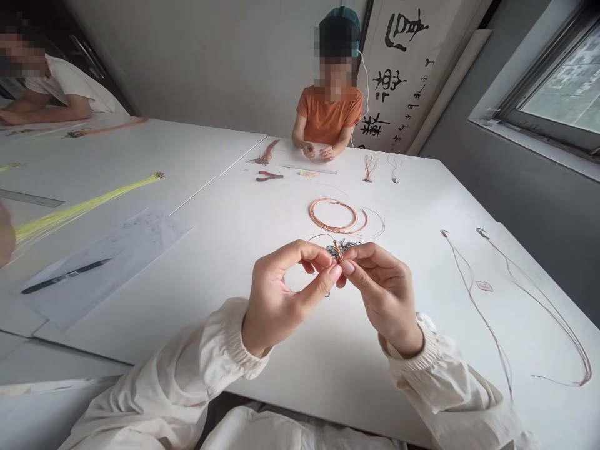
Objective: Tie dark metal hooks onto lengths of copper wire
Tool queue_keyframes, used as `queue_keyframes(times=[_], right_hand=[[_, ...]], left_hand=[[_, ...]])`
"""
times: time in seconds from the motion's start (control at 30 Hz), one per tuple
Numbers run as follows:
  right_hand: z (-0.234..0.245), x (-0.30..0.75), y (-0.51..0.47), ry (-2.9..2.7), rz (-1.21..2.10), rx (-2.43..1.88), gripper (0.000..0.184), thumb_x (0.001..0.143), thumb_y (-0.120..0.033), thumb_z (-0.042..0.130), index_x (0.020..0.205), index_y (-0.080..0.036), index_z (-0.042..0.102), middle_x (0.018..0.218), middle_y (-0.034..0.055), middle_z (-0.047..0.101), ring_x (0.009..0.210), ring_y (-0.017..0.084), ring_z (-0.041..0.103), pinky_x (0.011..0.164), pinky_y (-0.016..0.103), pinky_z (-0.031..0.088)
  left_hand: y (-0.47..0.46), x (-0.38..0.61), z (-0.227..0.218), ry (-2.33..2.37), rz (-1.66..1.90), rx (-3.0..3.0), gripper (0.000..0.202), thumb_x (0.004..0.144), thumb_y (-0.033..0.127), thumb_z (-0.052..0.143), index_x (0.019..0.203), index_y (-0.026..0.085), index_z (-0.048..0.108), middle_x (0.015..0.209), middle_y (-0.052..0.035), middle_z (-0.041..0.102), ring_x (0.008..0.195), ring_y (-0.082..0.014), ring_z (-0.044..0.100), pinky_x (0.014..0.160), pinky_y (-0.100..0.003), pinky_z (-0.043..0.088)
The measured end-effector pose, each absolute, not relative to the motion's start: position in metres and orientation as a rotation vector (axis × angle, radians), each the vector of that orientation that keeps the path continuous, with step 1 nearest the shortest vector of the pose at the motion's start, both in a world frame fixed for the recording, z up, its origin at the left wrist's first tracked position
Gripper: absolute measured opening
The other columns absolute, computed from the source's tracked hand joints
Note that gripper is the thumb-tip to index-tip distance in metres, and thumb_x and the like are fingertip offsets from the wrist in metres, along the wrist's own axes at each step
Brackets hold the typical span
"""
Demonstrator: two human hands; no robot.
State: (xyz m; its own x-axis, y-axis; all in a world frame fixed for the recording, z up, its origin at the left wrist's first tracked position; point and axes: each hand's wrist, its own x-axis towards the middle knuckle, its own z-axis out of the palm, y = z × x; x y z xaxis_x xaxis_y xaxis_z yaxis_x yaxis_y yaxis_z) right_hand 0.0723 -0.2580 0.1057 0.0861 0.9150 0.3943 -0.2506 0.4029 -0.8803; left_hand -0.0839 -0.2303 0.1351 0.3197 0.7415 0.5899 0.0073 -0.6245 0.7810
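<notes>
My left hand (293, 294) and my right hand (382, 294) meet above the middle of the white table (300, 375). Both are closed in a pinch, thumbs against fingers, on a small fishing hook (338, 251) with copper-coloured line about it. Its lower end is hidden by my fingertips. A thin strand of line (321, 235) loops out to the left from it. Just behind my fingers lies a pile of dark hooks (351, 246), partly covered by my hands. Beyond that rests a coil of copper-coloured line (312, 215).
Hooks with long lines (462, 265) lie at the right. At the left are paper (135, 250), a black pen (68, 275) and a yellow line bundle (94, 209). Red-handled pliers (269, 177) lie farther back. One person (328, 115) sits opposite, another (70, 94) at far left.
</notes>
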Motion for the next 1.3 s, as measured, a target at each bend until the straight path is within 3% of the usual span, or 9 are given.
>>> queue_keyframes(times=[0.23, 0.67, 0.9, 1.3], right_hand=[[0.104, 0.063, -0.26, -1.109, 0.876, -0.775, 0.007, 0.088, -0.018, 0.07, 0.09, -0.024, 0.072, 0.08, 0.0004, 0.069, 0.071, 0.014, 0.064, 0.061, 0.028, 0.053], [0.098, 0.056, -0.262, -1.054, 0.959, -0.747, 0.004, 0.088, -0.026, 0.069, 0.089, -0.022, 0.068, 0.074, 0.0017, 0.069, 0.069, 0.017, 0.067, 0.061, 0.033, 0.056], [0.097, 0.057, -0.264, -1.037, 0.966, -0.724, 0.002, 0.089, -0.023, 0.068, 0.09, -0.021, 0.069, 0.076, 0.002, 0.069, 0.07, 0.016, 0.066, 0.061, 0.031, 0.055], [0.097, 0.058, -0.266, -1.011, 1.034, -0.678, 0.004, 0.091, -0.02, 0.067, 0.092, -0.022, 0.07, 0.078, 0.0013, 0.07, 0.07, 0.014, 0.064, 0.064, 0.029, 0.053]], left_hand=[[-0.227, -0.078, 0.137, 0.667, 1.354, 1.687, 0.01, 0.083, 0.013, 0.072, 0.085, 0.014, 0.063, 0.079, -0.0033, 0.069, 0.07, -0.0158, 0.07, 0.067, -0.03, 0.06], [-0.221, -0.079, 0.138, 0.582, 1.269, 1.634, 0.007, 0.085, 0.015, 0.069, 0.085, 0.015, 0.062, 0.076, -0.0024, 0.065, 0.065, -0.0142, 0.065, 0.06, -0.029, 0.06], [-0.222, -0.08, 0.139, 0.614, 1.317, 1.692, 0.008, 0.083, 0.013, 0.072, 0.086, 0.014, 0.065, 0.083, -0.0049, 0.068, 0.076, -0.0167, 0.068, 0.064, -0.028, 0.061], [-0.221, -0.079, 0.141, 0.574, 1.29, 1.631, 0.008, 0.082, 0.011, 0.071, 0.084, 0.014, 0.063, 0.079, -0.003, 0.067, 0.065, -0.0141, 0.066, 0.055, -0.026, 0.06]])
